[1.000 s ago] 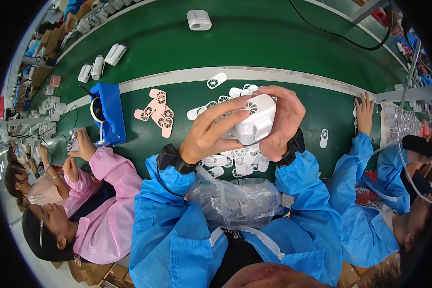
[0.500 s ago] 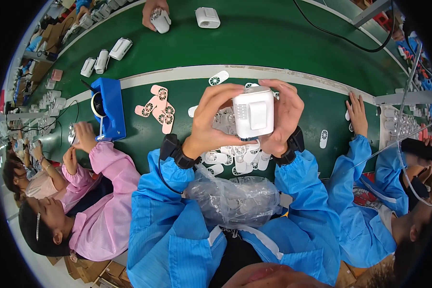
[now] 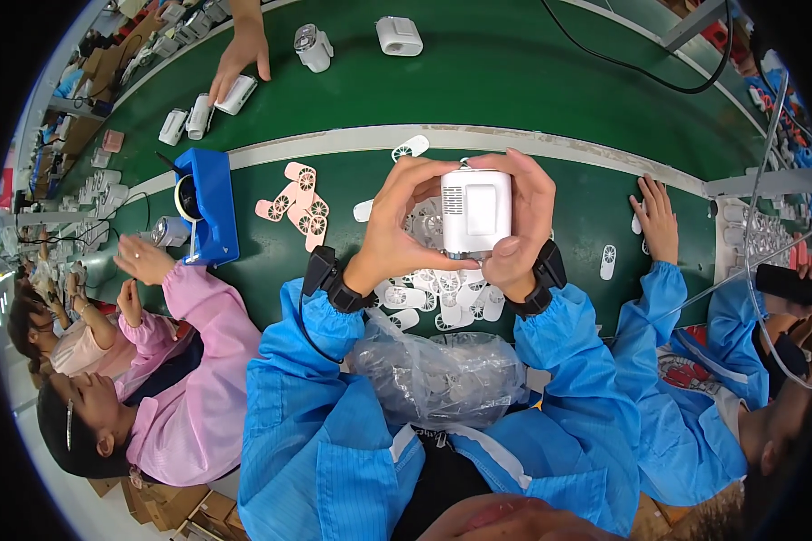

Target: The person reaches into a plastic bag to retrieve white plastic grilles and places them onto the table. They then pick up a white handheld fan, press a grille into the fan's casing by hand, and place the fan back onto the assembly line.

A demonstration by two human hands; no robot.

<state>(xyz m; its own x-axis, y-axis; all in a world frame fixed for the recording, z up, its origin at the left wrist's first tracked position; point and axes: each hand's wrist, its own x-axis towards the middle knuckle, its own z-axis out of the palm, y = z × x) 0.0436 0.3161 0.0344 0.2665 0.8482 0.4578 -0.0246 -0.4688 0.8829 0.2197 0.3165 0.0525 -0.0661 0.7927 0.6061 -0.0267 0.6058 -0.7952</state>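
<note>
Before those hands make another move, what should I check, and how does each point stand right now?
1. Left hand on the white housing: ok, gripping its left side.
2. Right hand also on it: ok, thumb at its lower right.
3. Housing's far side intact: cannot tell, hidden from view.
4. White plates neatly arranged: not ok, loosely heaped.
5. Pink plates apart from the white ones: ok.

I see the casing (image 3: 476, 215) mid-frame between left hand (image 3: 388, 227) and right hand (image 3: 527, 230), loose plates (image 3: 465, 299) behind and below it, tape dispenser (image 3: 218, 209) left, plastic bag (image 3: 438, 379) lower centre.
</note>
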